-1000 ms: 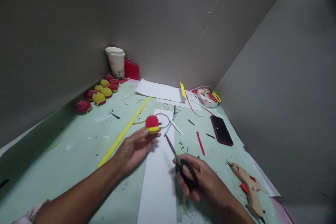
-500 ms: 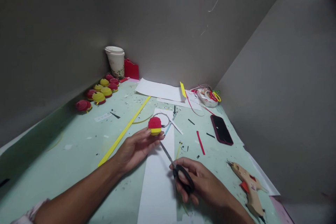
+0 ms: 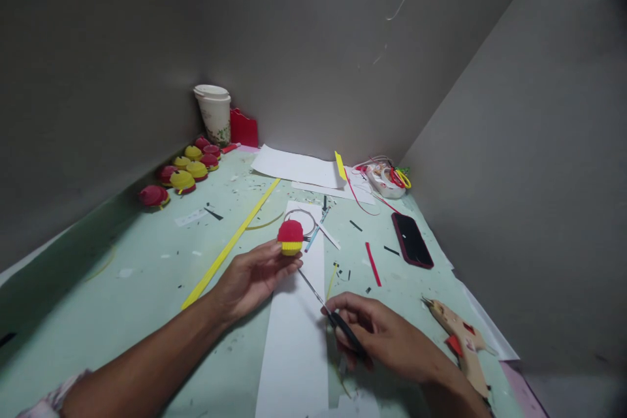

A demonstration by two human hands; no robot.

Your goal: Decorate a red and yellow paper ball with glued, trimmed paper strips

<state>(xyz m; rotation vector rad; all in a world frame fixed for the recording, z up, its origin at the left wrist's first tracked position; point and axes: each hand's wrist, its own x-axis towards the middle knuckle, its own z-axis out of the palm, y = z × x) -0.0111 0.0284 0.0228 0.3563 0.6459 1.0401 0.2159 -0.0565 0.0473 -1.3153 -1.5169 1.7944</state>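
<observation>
Between the fingers of my left hand (image 3: 255, 277) is a small red and yellow ridged paper piece (image 3: 290, 235), red on top and yellow below. My right hand (image 3: 377, 333) grips black-handled scissors (image 3: 349, 332), their thin blades pointing up and left. The blade tips lie just below the left fingertips, beneath the paper piece; whether they touch the fingers I cannot tell. Under both hands runs a long white paper strip (image 3: 298, 353). Several similar red and yellow pieces (image 3: 183, 181) stand at the far left.
A yellow strip (image 3: 230, 245) lies left of the white paper. On the right are a phone (image 3: 412, 240), a red strip (image 3: 373, 264) and a glue gun (image 3: 460, 336). A lidded cup (image 3: 215, 117) and white sheets (image 3: 298, 166) sit by the back wall. Paper scraps dot the table.
The scissors have turned in my right hand, so their handles now show edge-on, slightly further right. My left hand holds the paper piece in nearly the same spot.
</observation>
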